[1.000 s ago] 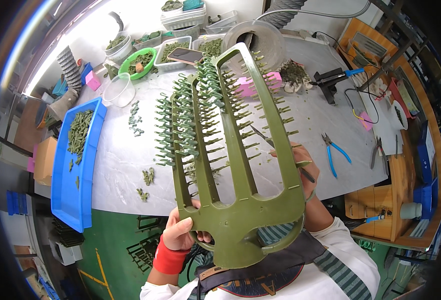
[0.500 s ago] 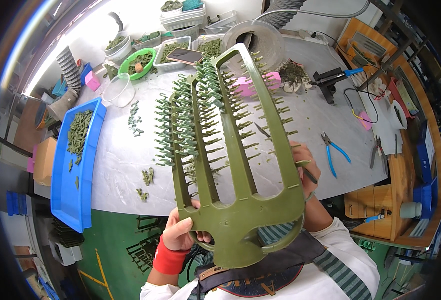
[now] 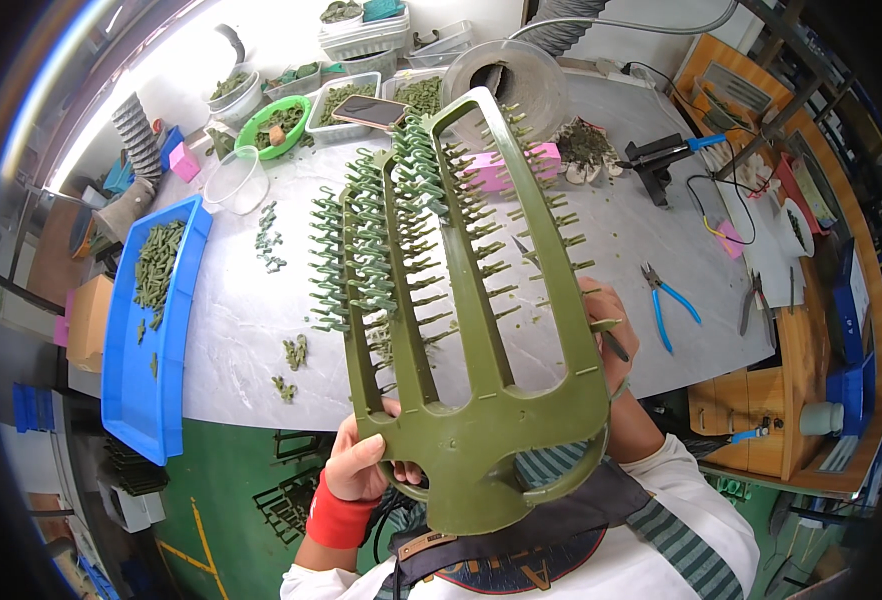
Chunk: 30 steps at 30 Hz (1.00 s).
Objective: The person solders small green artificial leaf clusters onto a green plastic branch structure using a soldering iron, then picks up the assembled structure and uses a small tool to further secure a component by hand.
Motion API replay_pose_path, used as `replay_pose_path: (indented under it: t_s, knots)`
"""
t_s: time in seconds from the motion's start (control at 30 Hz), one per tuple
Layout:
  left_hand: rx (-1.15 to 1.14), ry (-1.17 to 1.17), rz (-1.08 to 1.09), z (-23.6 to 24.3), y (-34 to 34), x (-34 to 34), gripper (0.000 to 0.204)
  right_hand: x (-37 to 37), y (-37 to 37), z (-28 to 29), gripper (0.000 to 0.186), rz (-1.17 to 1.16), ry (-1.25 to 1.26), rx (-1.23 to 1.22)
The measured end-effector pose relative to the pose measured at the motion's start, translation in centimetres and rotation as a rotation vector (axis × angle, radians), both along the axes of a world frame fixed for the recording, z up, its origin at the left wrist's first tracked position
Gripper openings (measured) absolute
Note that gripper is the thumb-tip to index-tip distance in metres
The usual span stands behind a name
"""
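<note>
Fingers of the left hand point(image 3: 357, 468) are closed on the lower left edge of a green fork-shaped frame point(image 3: 496, 425), which is held above the near edge of the tabletop point(image 3: 241, 335); those of the right hand point(image 3: 614, 312) grip a slim dark tool point(image 3: 616, 347) beside the outer right prong. Small green hooks point(image 3: 369, 240) crowd the left prongs. Containers: a blue tray point(image 3: 146, 405), at left, holds loose green pieces, mostly in its far part; a green bowl point(image 3: 305, 126) holds dark green scraps and a brown block; a clear box point(image 3: 339, 133) beside it holds more green pieces, with a phone point(image 3: 373, 112) resting over its rim. Obstruction: the frame partly hides the right hand, the tool and a pink block point(image 3: 501, 173) behind its prongs. Blue-handled pliers point(image 3: 665, 325) lie at right. Writing: partial lettering shows on a dark round print point(image 3: 491, 577) on the clothing.
</note>
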<state>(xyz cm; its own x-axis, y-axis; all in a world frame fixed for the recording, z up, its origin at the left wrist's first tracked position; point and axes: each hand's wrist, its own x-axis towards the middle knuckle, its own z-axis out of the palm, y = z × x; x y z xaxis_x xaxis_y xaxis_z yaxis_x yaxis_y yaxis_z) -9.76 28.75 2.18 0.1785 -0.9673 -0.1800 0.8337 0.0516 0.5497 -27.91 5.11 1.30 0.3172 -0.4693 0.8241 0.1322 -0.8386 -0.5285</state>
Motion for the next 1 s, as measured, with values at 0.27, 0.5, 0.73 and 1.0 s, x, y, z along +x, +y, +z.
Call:
replay_pose_path:
  t_s: [0.27, 0.5, 0.73, 1.0]
  knots:
    - [-0.005, -0.022, -0.014, -0.1, -0.3, -0.1, 0.043, -0.8, -0.7, -0.4, 0.014, 0.138, 0.042, 0.024]
    - [0.017, -0.036, 0.000, -0.1, -0.1, -0.2, 0.044, -0.4, -0.2, 0.0, 0.013, 0.089, 0.060, -0.044]
    - [0.048, -0.044, 0.010, -0.2, -0.6, -0.1, 0.044, -0.8, -0.1, -0.6, 0.017, 0.044, -0.074, -0.016]
    - [0.148, -0.257, 0.265, 0.2, -0.2, -0.5, 0.041, -9.9, -4.6, -3.7, 0.019, -0.488, 0.456, -0.199]
